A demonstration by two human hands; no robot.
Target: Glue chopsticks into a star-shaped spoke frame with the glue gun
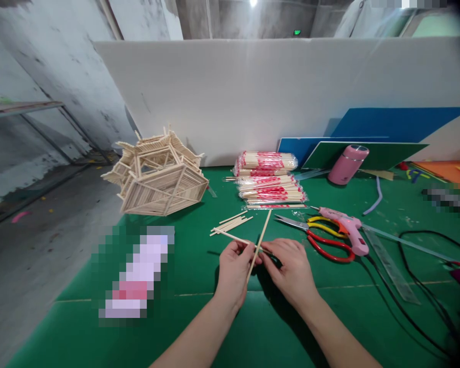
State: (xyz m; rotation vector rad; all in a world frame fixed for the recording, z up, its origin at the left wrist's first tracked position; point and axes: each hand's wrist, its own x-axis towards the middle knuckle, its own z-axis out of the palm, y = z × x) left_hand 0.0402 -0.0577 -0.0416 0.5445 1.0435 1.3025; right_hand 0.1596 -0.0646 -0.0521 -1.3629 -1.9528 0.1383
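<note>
Two thin wooden sticks cross each other between my hands. One long stick [265, 227] slants up and away from me; the other stick [233, 236] runs from the upper left down to the crossing. My left hand [233, 271] is closed, its thumb and fingers pinching the sticks near where they meet. From the other side my right hand [291, 266] is closed at the crossing, fingertips on the end of the flatter stick. Fingers hide part of the joint. Several short cut sticks [232, 223] lie just beyond my left hand.
Scissors [325, 237] and a pink hot glue gun [347, 227] lie right of my hands, beside a clear ruler [393, 266] and black cord [421, 327]. Wrapped chopstick packs [270, 189], a pink flask [348, 164] and a stick-built model [161, 179] stand farther back.
</note>
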